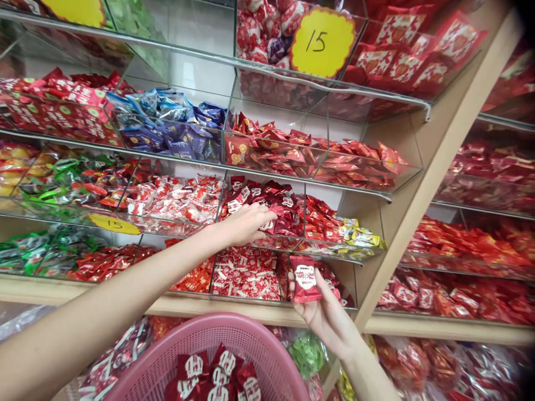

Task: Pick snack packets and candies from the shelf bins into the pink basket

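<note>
In the middle shelf row, my left hand (251, 223) reaches into a compartment of dark red candy packets (286, 201). Its fingers and thumb are closed around one packet among the pile. Lower and to the right, my right hand (328, 312) holds up a single red candy packet (306, 278) with white print facing me, pinched between thumb and fingers. Below both hands is a pink plastic basket (225, 323) with several dark red packets (221, 372) of similar look inside.
Clear dividers split the shelves into candy bins: blue packets (167, 122), red packets (284, 145), white-and-red sweets (179, 197), yellow ones (361, 235). Yellow price tags (321, 42) hang on the front edges. A slanted wooden upright (438, 161) stands at the right.
</note>
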`<action>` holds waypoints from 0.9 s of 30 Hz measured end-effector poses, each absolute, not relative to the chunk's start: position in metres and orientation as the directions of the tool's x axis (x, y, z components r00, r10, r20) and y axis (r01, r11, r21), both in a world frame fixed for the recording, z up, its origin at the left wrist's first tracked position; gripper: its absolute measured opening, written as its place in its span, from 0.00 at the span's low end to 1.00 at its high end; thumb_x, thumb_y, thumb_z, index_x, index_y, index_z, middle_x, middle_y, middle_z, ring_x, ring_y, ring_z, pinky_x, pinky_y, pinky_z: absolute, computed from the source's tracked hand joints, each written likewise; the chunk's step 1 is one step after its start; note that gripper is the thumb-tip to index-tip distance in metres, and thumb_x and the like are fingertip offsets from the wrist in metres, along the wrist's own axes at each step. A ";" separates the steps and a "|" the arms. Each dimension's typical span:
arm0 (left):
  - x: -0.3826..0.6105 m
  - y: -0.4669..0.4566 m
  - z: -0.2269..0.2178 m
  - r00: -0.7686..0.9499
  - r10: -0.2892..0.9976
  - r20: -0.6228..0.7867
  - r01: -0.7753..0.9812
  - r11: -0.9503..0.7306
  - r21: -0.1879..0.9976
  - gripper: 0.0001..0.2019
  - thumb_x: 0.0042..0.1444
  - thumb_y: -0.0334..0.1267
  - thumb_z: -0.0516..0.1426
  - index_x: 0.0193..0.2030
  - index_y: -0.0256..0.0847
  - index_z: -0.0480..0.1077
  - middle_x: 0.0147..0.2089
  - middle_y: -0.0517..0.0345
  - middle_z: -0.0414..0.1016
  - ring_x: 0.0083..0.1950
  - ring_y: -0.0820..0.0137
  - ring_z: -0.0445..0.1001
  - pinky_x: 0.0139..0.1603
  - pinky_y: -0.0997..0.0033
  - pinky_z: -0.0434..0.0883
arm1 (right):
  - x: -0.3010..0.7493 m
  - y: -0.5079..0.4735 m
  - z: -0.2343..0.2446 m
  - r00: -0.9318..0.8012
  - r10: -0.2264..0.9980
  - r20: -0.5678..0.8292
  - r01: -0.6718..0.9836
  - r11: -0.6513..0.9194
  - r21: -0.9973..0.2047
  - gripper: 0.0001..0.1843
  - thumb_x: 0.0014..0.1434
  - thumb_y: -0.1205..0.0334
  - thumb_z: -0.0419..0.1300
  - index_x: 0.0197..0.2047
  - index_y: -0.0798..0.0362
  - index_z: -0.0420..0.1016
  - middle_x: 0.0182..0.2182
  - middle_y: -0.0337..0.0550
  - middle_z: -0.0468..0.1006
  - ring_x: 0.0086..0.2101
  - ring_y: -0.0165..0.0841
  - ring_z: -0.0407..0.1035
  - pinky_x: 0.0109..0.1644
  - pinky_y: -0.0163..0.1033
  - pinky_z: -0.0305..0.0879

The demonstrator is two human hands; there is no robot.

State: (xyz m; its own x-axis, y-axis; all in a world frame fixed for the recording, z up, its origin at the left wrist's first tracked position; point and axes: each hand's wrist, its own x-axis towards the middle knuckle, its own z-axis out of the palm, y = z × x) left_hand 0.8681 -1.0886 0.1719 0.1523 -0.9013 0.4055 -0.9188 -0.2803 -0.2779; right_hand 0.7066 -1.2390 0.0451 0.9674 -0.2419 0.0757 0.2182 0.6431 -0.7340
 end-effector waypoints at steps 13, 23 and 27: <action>0.876 -1.086 0.164 -0.042 -0.822 0.568 -0.934 -0.169 -0.314 0.14 0.56 0.29 0.55 0.50 0.36 0.64 0.48 0.51 0.67 0.48 0.64 0.64 0.47 0.64 0.65 | 0.710 -1.216 0.009 0.980 -0.195 -0.029 0.116 0.690 -0.714 0.17 0.53 0.53 0.63 0.41 0.56 0.74 0.32 0.43 0.80 0.29 0.27 0.73 0.32 0.31 0.69; 0.803 -1.039 0.113 0.249 -0.655 0.714 -0.937 0.024 0.349 0.17 0.55 0.40 0.59 0.51 0.42 0.64 0.47 0.56 0.71 0.48 0.66 0.69 0.49 0.63 0.66 | 0.707 -1.187 -0.003 0.990 -0.102 -0.097 0.023 0.799 -0.600 0.17 0.55 0.55 0.62 0.43 0.58 0.74 0.33 0.44 0.80 0.30 0.28 0.73 0.34 0.31 0.69; 0.795 -1.029 0.059 0.608 -0.713 0.348 -0.504 -0.008 0.864 0.23 0.51 0.43 0.62 0.52 0.45 0.61 0.37 0.63 0.72 0.34 0.73 0.70 0.35 0.72 0.67 | 0.703 -1.179 -0.013 0.987 -0.108 -0.120 0.005 0.764 -0.645 0.18 0.58 0.54 0.59 0.46 0.57 0.72 0.39 0.46 0.80 0.33 0.28 0.73 0.36 0.33 0.68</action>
State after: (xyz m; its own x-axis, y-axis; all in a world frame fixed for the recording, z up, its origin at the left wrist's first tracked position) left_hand 0.7947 -1.0294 0.0593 0.6082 -0.7133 0.3482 -0.5040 -0.0081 0.8637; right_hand 0.7030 -1.1793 -0.0132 0.9869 -0.1079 -0.1201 0.0050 0.7641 -0.6451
